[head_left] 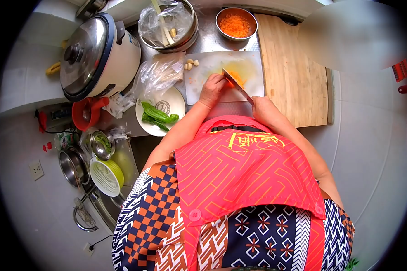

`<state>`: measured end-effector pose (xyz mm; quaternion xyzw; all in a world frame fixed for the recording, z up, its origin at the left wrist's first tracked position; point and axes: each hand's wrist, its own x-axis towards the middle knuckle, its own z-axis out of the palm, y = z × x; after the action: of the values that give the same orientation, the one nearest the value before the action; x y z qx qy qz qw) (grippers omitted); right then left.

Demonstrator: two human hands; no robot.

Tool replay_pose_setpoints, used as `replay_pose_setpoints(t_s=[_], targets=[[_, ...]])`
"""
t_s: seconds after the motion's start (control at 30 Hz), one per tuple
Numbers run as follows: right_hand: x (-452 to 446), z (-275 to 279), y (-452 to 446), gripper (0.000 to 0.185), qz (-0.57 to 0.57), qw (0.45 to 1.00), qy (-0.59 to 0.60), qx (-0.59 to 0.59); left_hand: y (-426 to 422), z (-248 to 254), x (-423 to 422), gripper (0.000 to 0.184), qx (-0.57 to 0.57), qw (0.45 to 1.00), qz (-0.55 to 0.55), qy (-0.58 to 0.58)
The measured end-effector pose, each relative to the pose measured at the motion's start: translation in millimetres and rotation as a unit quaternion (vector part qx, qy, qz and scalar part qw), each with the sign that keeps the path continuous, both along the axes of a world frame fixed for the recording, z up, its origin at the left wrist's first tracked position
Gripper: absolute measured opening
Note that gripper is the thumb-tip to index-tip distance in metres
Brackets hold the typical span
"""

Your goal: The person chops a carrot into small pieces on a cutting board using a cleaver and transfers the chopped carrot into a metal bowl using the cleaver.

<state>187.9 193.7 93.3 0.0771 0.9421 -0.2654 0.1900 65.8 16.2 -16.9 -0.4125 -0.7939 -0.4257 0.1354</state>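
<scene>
My right hand (264, 109) is closed around the handle of a kitchen knife (238, 85), whose blade slants up and left across a white cutting board (253, 67). Against the blade's left side, my left hand (211, 89) has its fingers curled and pressed down on a piece of carrot, mostly hidden under them. Cut carrot (235, 77) lies to the right of the blade on the wet board. A few peeled garlic cloves (190, 66) rest near the board's upper left edge.
A steel bowl of shredded carrot (234, 26) stands behind the board. Right of it is a wooden board (294, 67). Leftward are green peppers (157, 115) on a plate (174, 99), a plastic bag (160, 72), stacked bowls (194, 31) and a large cooker (108, 63).
</scene>
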Motion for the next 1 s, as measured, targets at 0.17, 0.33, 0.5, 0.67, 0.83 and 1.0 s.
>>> replay_pose_setpoints(t_s=[0.17,0.33,0.5,0.67,0.83,1.0], targets=[[-4.9,-11.6,2.9,0.018,0.012,1.000,-0.003,0.005,0.8,2.3,-1.4,0.022,0.005,1.000,0.000,0.014],[-18.9,-14.3,-6.0,0.021,-0.001,1.000,-0.025,0.011,1.2,2.2,-1.6,0.021,0.004,1.000,-0.020,0.000],[-14.7,-42.7,-4.0,0.024,-0.040,0.999,-0.007,-0.036,2.0,-19.1,-2.9,0.023,-0.002,1.000,-0.009,0.012],[-10.1,0.8,-13.7,0.031,-0.099,0.987,0.062,-0.108,1.9,-6.3,3.2,0.018,-0.018,1.000,-0.007,-0.001],[-8.5,-16.1,-15.6,0.024,-0.043,0.999,-0.015,-0.010,-1.6,7.6,9.4,0.017,-0.012,1.000,-0.014,0.017],[-4.9,0.7,-19.1,0.024,-0.046,0.998,-0.037,-0.012,-6.4,10.7,13.2,0.019,-0.022,1.000,-0.020,0.000]])
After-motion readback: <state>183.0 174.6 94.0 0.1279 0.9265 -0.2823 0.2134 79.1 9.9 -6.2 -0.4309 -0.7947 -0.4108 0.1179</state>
